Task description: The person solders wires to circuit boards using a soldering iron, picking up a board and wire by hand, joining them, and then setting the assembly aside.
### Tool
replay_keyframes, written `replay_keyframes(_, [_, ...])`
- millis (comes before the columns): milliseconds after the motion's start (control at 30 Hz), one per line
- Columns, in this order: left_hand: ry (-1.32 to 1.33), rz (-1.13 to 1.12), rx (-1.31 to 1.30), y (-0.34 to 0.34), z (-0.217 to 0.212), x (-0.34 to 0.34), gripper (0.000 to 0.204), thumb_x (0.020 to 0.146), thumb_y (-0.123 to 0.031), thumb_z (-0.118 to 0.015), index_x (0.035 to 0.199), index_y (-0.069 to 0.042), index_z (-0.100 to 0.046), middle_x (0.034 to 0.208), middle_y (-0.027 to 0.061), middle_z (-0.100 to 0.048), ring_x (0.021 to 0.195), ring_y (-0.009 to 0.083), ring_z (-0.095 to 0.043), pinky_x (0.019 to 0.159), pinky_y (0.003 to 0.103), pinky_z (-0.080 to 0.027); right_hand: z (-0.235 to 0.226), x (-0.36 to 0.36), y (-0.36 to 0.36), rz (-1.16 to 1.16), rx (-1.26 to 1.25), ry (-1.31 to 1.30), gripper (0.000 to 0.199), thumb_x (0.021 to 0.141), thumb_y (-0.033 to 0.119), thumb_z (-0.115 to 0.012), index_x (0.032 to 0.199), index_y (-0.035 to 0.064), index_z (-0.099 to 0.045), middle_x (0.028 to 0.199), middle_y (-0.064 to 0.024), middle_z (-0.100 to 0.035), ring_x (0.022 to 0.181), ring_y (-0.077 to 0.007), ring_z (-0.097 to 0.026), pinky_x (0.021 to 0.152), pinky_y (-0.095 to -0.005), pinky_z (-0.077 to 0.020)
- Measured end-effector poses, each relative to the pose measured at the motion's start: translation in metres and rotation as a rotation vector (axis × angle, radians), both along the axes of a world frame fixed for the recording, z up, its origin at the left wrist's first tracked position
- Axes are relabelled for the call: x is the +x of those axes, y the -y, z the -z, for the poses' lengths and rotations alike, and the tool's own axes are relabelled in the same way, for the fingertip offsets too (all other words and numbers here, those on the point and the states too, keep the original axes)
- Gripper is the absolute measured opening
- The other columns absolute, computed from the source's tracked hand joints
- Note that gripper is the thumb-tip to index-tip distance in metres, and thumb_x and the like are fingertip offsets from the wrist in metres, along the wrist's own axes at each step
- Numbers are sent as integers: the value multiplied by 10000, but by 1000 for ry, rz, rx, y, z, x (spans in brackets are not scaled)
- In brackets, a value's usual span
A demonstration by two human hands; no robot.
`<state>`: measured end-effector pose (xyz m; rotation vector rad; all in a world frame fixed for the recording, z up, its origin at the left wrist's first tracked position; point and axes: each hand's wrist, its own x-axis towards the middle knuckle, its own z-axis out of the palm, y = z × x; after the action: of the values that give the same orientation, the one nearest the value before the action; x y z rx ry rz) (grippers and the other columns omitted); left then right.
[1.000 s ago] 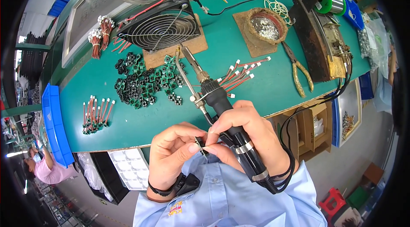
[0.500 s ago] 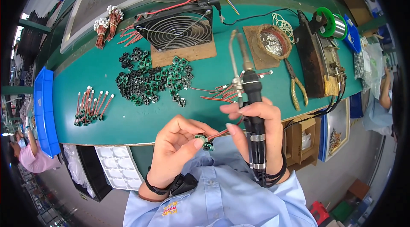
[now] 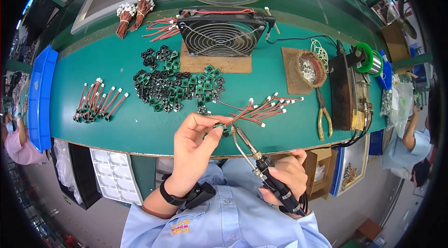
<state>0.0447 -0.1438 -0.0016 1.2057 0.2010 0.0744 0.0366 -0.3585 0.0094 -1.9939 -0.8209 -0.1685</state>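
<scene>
My left hand (image 3: pixel 195 143) pinches a small green circuit board (image 3: pixel 226 132) between thumb and fingers, just over the table's near edge. A red-and-brown wire lead (image 3: pixel 239 115) with a white plug runs up and right from the board. My right hand (image 3: pixel 290 175) is closed round the black handle of a soldering iron (image 3: pixel 276 183) with a thin metal tube along its side. The iron's tip reaches the wire end at the board; whether it touches cannot be made out. More wire leads (image 3: pixel 275 106) lie just beyond.
Loose boards (image 3: pixel 179 87) form a heap mid-table, with wired boards (image 3: pixel 99 103) to its left. A fan (image 3: pixel 221 36) stands behind. On the right are a solder-filled dish (image 3: pixel 308 70), pliers (image 3: pixel 323 116), a solder spool (image 3: pixel 371 63) and a dark metal box (image 3: pixel 341 94). A blue tray (image 3: pixel 43 103) lines the left edge.
My right hand has moved down and turned the soldering iron, so its tip now points to the board instead of up and away. My left hand still grips the board. The view has shifted slightly.
</scene>
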Motion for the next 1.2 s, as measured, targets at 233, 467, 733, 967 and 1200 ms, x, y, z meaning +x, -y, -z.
replay_keyframes(233, [-7,-20,8,3,-2,1,67,855,5,-516,894,-26,-471,1011,180,-623,953,184,-589,863,308,-439,-1,3,-2,-19,23,12,405,664,241,-727,1011,85,-586,645,-30,-590,595,-181,-550,886,-434,-300])
replay_keyframes(467, [-15,-15,-29,5,-2,2,70,857,-1,-523,891,-29,-469,1010,186,-623,938,182,-595,839,302,-451,1,2,-2,-17,19,8,396,671,252,-721,1005,85,-587,647,-34,-591,591,-183,-549,877,-435,-311])
replay_keyframes(733, [-17,8,-76,4,1,1,86,858,38,-513,905,-19,-471,1037,180,-612,965,167,-580,827,283,-455,3,1,-1,-11,20,-2,395,674,257,-721,1006,89,-588,648,-37,-588,600,-185,-548,876,-434,-313])
replay_keyframes(967, [-27,-24,-48,7,0,1,64,863,-14,-529,891,-27,-472,1008,191,-621,917,182,-602,806,306,-474,2,1,-1,-17,20,-17,403,672,253,-722,1012,89,-584,655,-39,-587,609,-186,-547,879,-433,-309])
replay_keyframes(1200, [-22,-24,-56,7,0,0,65,863,-12,-529,895,-27,-474,1012,192,-619,926,187,-601,817,313,-473,1,1,-2,-19,10,1,397,670,243,-724,1011,94,-585,666,-40,-589,614,-188,-544,876,-431,-307])
